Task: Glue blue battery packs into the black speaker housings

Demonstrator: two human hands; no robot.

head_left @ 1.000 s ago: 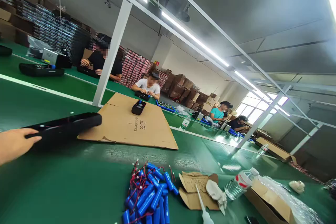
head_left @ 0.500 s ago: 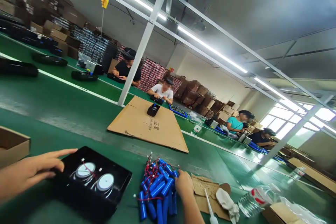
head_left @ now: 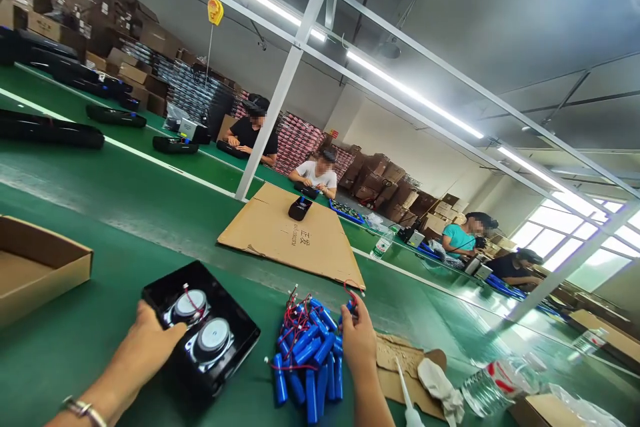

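My left hand (head_left: 143, 353) grips the near left side of a black speaker box (head_left: 235, 307), thumb on top by the speakers and the other fingers hidden at its edge. Two round speakers with pale backs (head_left: 213, 337) sit in the box, and a thin red wire with a white plug lies over one. To the right, a pile of blue cylindrical batteries (head_left: 307, 347) with red leads lies on the green bench. Beside the pile my right hand (head_left: 361, 337) pinches one blue battery (head_left: 346, 311), mostly hidden by the fingers, its red wire curling above.
An open cardboard box (head_left: 45, 280) stands at left. Ahead lies a cardboard sheet (head_left: 270, 233) bearing a small black device (head_left: 301, 209). At right are a white-nozzled tool (head_left: 407, 397), a crumpled cloth (head_left: 439, 383) and a water bottle (head_left: 500, 383). Several co-workers sit across the bench.
My left hand has gone from touching the speaker box's far left edge to gripping its near side, and the box has turned slightly. My right hand has lifted a battery from the pile.
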